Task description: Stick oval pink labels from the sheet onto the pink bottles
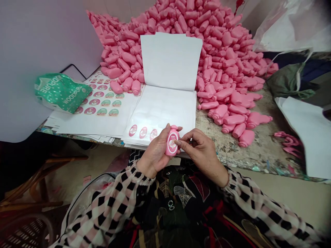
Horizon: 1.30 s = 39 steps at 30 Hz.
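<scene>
My left hand (157, 150) is wrapped around a small pink plastic bottle (169, 150), held upright just off the table's front edge. An oval sticker (172, 136) with a white rim and the word BABY lies against the bottle's front. From the right, my right hand (200, 150) has its thumb on the sticker, its fingers bent together; part of the sticker is hidden under that thumb. Behind the hands lies a sticker sheet (168, 108), bare over most of its area, with a few pink oval stickers (133, 130) along its near edge.
A large heap of pink bottles (181, 20) covers the back of the worn table (214, 137). White paper (172, 62) leans against it. At left are printed sticker sheets (103, 127) under a green bag (64, 93). White sheets (307, 134) and pink scraps (288, 143) lie right.
</scene>
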Each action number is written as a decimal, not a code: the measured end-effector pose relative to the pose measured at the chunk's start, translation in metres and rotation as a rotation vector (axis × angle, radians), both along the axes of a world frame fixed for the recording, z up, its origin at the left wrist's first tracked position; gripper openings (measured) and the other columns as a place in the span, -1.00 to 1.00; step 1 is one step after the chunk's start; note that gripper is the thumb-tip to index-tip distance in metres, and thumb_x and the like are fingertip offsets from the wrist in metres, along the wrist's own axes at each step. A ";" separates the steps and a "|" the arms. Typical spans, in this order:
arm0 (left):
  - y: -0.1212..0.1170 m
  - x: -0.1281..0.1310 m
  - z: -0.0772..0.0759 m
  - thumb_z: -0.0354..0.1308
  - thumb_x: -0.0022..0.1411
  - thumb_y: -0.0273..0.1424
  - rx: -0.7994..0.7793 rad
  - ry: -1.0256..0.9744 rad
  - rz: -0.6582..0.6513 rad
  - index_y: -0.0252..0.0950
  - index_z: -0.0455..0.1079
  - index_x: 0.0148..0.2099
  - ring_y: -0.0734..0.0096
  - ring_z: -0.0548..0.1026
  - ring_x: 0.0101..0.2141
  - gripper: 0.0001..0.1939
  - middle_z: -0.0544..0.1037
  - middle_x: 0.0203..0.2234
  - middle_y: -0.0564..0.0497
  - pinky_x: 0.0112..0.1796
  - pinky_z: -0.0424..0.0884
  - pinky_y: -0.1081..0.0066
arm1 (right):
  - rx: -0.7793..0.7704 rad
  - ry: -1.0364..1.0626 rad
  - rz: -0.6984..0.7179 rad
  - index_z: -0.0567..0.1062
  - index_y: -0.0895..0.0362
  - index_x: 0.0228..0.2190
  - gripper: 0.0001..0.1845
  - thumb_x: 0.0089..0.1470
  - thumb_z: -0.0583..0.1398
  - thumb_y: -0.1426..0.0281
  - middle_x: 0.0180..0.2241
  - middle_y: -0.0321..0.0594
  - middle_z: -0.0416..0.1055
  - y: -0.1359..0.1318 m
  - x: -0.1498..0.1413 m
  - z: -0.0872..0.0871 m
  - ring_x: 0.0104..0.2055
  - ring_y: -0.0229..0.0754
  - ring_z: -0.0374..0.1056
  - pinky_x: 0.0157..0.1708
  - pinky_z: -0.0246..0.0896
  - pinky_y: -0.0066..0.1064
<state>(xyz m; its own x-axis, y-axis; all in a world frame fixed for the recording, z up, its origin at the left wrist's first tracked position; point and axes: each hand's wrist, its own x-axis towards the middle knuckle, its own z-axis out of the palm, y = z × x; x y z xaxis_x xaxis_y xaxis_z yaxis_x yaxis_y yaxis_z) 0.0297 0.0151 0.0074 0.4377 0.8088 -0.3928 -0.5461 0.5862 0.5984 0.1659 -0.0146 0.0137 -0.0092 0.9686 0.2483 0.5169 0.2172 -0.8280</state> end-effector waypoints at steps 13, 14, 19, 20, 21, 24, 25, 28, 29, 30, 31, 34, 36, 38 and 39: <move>-0.007 0.002 0.002 0.09 0.18 -0.08 0.042 0.083 0.012 -0.30 0.40 -0.09 0.56 0.31 -0.53 -0.58 0.38 -0.45 0.01 -0.53 0.24 0.53 | -0.051 -0.282 0.039 0.46 0.07 -0.40 -0.78 0.11 0.16 0.18 -0.39 -0.31 0.43 -0.004 0.003 0.006 -0.35 -0.26 0.32 -0.37 0.10 -0.42; -0.008 0.003 0.002 0.09 0.18 -0.08 0.044 0.091 0.009 -0.29 0.40 -0.08 0.56 0.32 -0.52 -0.58 0.39 -0.45 0.01 -0.52 0.24 0.52 | -0.044 -0.322 0.044 0.46 0.07 -0.39 -0.77 0.12 0.15 0.18 -0.38 -0.30 0.43 -0.005 0.004 0.007 -0.34 -0.25 0.32 -0.37 0.10 -0.41; -0.009 0.001 0.003 0.07 0.18 -0.04 0.082 0.135 0.011 -0.29 0.39 -0.06 0.57 0.30 -0.54 -0.54 0.38 -0.44 0.01 -0.54 0.23 0.52 | -0.022 -0.497 0.041 0.44 0.08 -0.35 -0.74 0.14 0.11 0.16 -0.37 -0.24 0.43 -0.008 0.009 0.007 -0.30 -0.19 0.32 -0.33 0.09 -0.37; -0.008 0.000 0.003 0.06 0.18 -0.03 0.087 0.138 0.016 -0.29 0.39 -0.06 0.57 0.30 -0.55 -0.53 0.37 -0.46 0.02 -0.55 0.23 0.52 | -0.020 -0.519 0.026 0.44 0.09 -0.35 -0.72 0.13 0.12 0.14 -0.37 -0.24 0.43 -0.008 0.011 0.007 -0.30 -0.18 0.32 -0.33 0.09 -0.37; -0.008 -0.001 0.004 0.05 0.18 -0.01 0.093 0.133 0.021 -0.29 0.39 -0.05 0.57 0.30 -0.56 -0.51 0.36 -0.47 0.03 -0.54 0.24 0.51 | -0.025 -0.519 0.008 0.44 0.09 -0.34 -0.70 0.11 0.14 0.11 -0.37 -0.24 0.43 -0.007 0.013 0.006 -0.31 -0.18 0.32 -0.34 0.08 -0.37; -0.007 -0.001 0.006 0.02 0.18 0.01 0.084 0.088 0.013 -0.30 0.39 -0.05 0.56 0.30 -0.57 -0.49 0.35 -0.51 0.05 -0.54 0.26 0.50 | -0.065 -0.360 -0.065 0.43 0.08 -0.35 -0.66 0.07 0.15 0.06 -0.41 -0.28 0.42 -0.002 0.013 0.004 -0.39 -0.23 0.30 -0.41 0.06 -0.40; -0.007 0.000 0.006 0.01 0.19 0.00 0.074 0.065 0.006 -0.30 0.39 -0.06 0.56 0.31 -0.56 -0.50 0.36 -0.50 0.04 -0.54 0.27 0.50 | -0.071 -0.276 -0.097 0.41 0.08 -0.36 -0.66 0.06 0.15 0.05 -0.42 -0.30 0.41 -0.001 0.011 0.003 -0.42 -0.25 0.28 -0.43 0.07 -0.42; -0.007 0.004 0.005 -0.01 0.24 -0.06 0.053 -0.005 0.006 -0.30 0.40 -0.11 0.53 0.36 -0.49 -0.58 0.42 -0.38 -0.01 -0.50 0.31 0.50 | -0.066 -0.081 -0.160 0.36 0.08 -0.37 -0.67 0.04 0.17 0.07 -0.42 -0.32 0.37 0.001 0.003 -0.003 -0.42 -0.27 0.25 -0.42 0.09 -0.44; -0.007 0.005 0.004 -0.01 0.25 -0.08 0.048 -0.022 0.013 -0.30 0.40 -0.12 0.52 0.38 -0.45 -0.60 0.43 -0.35 -0.03 -0.46 0.34 0.49 | -0.076 -0.049 -0.158 0.34 0.08 -0.36 -0.67 0.01 0.20 0.08 -0.42 -0.33 0.36 0.000 0.001 -0.006 -0.41 -0.27 0.25 -0.43 0.10 -0.44; -0.007 0.005 0.004 -0.01 0.26 -0.09 0.042 -0.031 0.021 -0.30 0.40 -0.12 0.52 0.39 -0.42 -0.60 0.43 -0.33 -0.03 -0.42 0.36 0.49 | -0.099 -0.030 -0.145 0.34 0.07 -0.36 -0.67 -0.01 0.22 0.09 -0.42 -0.34 0.35 -0.002 -0.001 -0.008 -0.42 -0.28 0.24 -0.43 0.09 -0.45; -0.007 0.005 0.003 -0.01 0.26 -0.10 0.034 -0.031 0.028 -0.31 0.41 -0.11 0.51 0.40 -0.40 -0.60 0.44 -0.33 -0.04 -0.38 0.37 0.49 | -0.132 -0.014 -0.123 0.33 0.07 -0.35 -0.67 -0.03 0.24 0.10 -0.43 -0.36 0.34 -0.004 -0.002 -0.011 -0.43 -0.28 0.22 -0.45 0.09 -0.45; -0.006 0.002 0.002 0.03 0.23 -0.07 0.002 -0.018 0.029 -0.33 0.40 -0.05 0.48 0.41 -0.39 -0.54 0.42 -0.36 -0.03 -0.37 0.38 0.48 | -0.244 0.111 -0.043 0.33 0.07 -0.37 -0.66 -0.09 0.28 0.14 -0.47 -0.39 0.31 -0.009 -0.001 -0.014 -0.47 -0.29 0.19 -0.47 0.10 -0.45; -0.006 0.000 0.003 0.01 0.23 -0.05 -0.036 -0.020 -0.004 -0.32 0.39 -0.01 0.48 0.40 -0.43 -0.51 0.42 -0.39 -0.03 -0.43 0.38 0.48 | -0.300 0.296 -0.011 0.32 0.07 -0.38 -0.67 -0.08 0.28 0.16 -0.45 -0.38 0.31 -0.009 0.001 -0.013 -0.45 -0.29 0.21 -0.45 0.13 -0.44; -0.005 -0.001 0.006 -0.05 0.24 -0.02 -0.093 -0.031 -0.053 -0.31 0.38 0.01 0.47 0.41 -0.47 -0.47 0.42 -0.40 -0.04 -0.48 0.40 0.45 | -0.320 0.459 -0.024 0.31 0.08 -0.40 -0.70 -0.06 0.27 0.17 -0.43 -0.37 0.29 -0.006 0.003 -0.010 -0.42 -0.30 0.23 -0.41 0.15 -0.44; -0.005 -0.002 0.008 -0.10 0.24 0.01 -0.119 -0.040 -0.075 -0.31 0.38 0.02 0.46 0.41 -0.48 -0.45 0.43 -0.41 -0.05 -0.49 0.41 0.43 | -0.315 0.512 -0.042 0.31 0.09 -0.41 -0.71 -0.05 0.27 0.18 -0.43 -0.37 0.28 -0.004 0.004 -0.008 -0.41 -0.30 0.23 -0.39 0.15 -0.44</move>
<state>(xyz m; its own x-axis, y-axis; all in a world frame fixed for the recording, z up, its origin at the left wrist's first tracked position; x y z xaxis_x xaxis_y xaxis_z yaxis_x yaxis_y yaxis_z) 0.0280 0.0101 0.0150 0.5127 0.7220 -0.4646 -0.5203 0.6917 0.5008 0.1701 -0.0190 0.0053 0.0761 0.9932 -0.0879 0.0382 -0.0910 -0.9951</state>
